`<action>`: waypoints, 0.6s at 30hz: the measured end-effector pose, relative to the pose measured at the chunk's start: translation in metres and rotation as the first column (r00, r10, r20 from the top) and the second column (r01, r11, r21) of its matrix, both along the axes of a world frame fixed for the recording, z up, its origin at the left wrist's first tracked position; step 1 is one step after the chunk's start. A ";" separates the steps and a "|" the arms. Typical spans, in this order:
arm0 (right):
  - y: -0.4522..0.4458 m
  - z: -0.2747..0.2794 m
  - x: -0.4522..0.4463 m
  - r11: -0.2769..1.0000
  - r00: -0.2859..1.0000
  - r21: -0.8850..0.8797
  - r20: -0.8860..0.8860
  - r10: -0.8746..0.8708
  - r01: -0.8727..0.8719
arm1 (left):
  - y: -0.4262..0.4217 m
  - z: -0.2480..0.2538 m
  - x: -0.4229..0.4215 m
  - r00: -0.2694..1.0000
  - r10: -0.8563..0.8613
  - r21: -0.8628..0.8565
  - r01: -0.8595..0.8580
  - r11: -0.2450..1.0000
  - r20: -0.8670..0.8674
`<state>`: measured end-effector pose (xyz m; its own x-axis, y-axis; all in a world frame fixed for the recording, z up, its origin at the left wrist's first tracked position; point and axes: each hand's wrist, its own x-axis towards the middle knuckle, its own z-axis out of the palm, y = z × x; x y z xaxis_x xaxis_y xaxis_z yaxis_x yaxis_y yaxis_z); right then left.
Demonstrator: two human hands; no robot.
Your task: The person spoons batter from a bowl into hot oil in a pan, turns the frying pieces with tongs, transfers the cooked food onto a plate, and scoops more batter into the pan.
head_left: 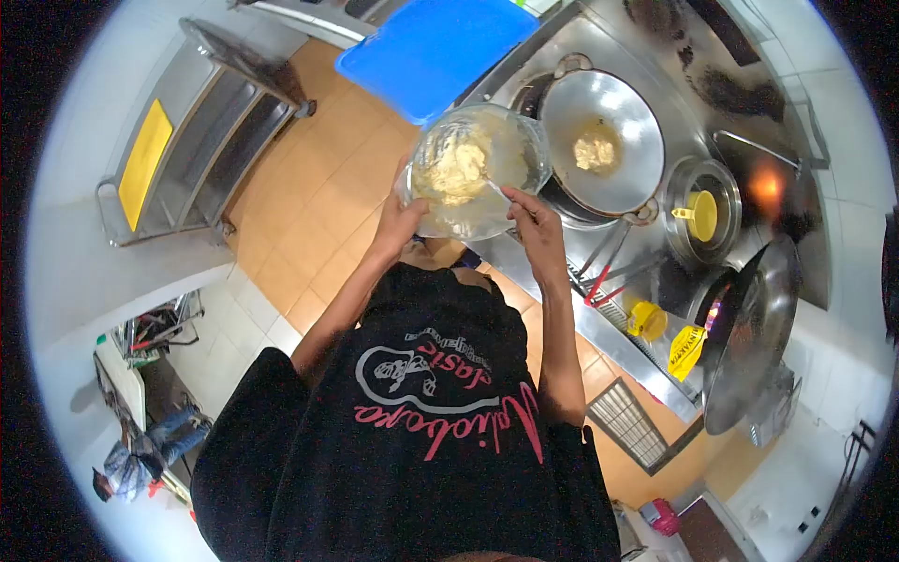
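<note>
My left hand (403, 223) grips the near-left rim of a clear bowl (518, 155), which is tilted in front of my body. Pale yellow batter (456, 169) lies in the bowl and smears its walls. My right hand (537, 225) is closed on the handle of a spoon (494, 184); its tip reaches into the batter. Just right of the bowl stands a metal wok (641, 117) with two handles, on the stove. A lump of batter (596, 154) sits in a little oil at its bottom.
A blue board (435, 51) lies beyond the bowl. On the steel counter are a pot with a yellow cup (700, 216), red-handled tongs (599, 288), a yellow container (646, 321) and a large dark pan (754, 337). A metal rack (211, 140) stands left; a person (140, 459) is farther back.
</note>
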<state>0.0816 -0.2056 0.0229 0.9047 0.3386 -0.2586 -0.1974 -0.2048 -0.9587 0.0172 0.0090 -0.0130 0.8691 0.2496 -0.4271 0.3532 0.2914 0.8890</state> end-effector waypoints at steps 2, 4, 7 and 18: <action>-0.010 0.011 0.003 0.999 1.000 0.047 -0.006 -0.020 0.020 | 0.002 -0.007 0.001 0.999 0.007 0.029 -0.005 1.000 -0.042; -0.026 0.019 0.007 0.996 0.998 0.053 0.010 -0.070 0.069 | 0.000 0.003 0.001 0.997 -0.006 0.020 0.008 1.000 -0.079; -0.051 0.034 0.014 0.983 0.986 0.072 -0.017 -0.165 0.166 | -0.002 0.008 0.001 0.993 -0.012 0.072 0.021 0.997 -0.120; -0.145 -0.027 0.131 0.848 0.834 -0.249 0.441 -0.332 0.469 | 0.000 0.003 0.001 0.995 -0.001 0.102 0.011 0.995 -0.102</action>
<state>0.2121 -0.3501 -0.0044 0.9885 -0.1202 0.0918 0.0187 -0.5050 -0.8629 0.0186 0.0089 -0.0100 0.8241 0.2917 -0.4857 0.4448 0.1979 0.8735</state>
